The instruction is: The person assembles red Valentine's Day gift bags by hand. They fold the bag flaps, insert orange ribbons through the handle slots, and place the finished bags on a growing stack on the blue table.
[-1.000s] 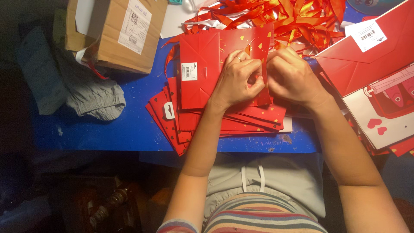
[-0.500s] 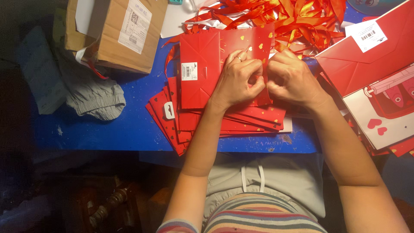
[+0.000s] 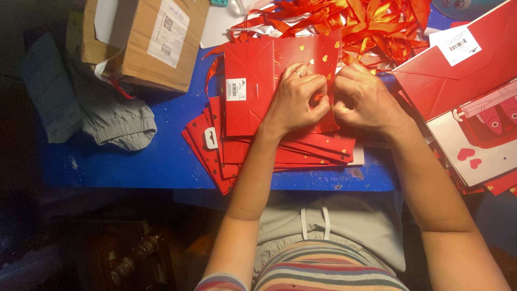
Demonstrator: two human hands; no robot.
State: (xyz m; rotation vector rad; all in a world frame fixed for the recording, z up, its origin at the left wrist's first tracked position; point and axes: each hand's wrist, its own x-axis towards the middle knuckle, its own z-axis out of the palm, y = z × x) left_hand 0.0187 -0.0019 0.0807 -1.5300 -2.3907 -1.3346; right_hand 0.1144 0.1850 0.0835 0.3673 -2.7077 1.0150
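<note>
**Both hands pinched at the top edge of a red gift bag, barely any change**

Red paper gift bag [image 3: 253, 86], flat, gold hearts on it, white sticker label on the folded bottom panel. Lies on top of a fanned stack of flat red bags [image 3: 226, 156] near the front edge of the blue bench [image 3: 134, 161], roughly mid-bench.

Change since the earlier pictures: almost none. Bag is in the same spot and both hands have stayed at the same place on its right-hand end. Fingers look slightly more curled in, that's all. Judgement: fine finger work at the bag's opening is ongoing, not finished; nothing has been set aside or picked up.

Left hand [image 3: 296, 99]: grip pressed together, fingertips curled onto the bag's edge, ring visible on one finger. Appears to pinch a bit of red ribbon or the bag rim; too small to tell which.

Right hand [image 3: 363, 99]: grip also closed, knuckles up, fingers tucked under, touching the left hand's fingertips over the same edge. What is inside the pinch is hidden.

Outward: tangled heap of red and gold ribbons [image 3: 366, 27] at the back edge, just behind the hands. Larger red bags with white labels and a white heart-printed bag [image 3: 474, 124] at the right edge. Cardboard box [image 3: 145, 40] at the back left corner, grey cloth [image 3: 116, 121] beside it at the left.
</note>
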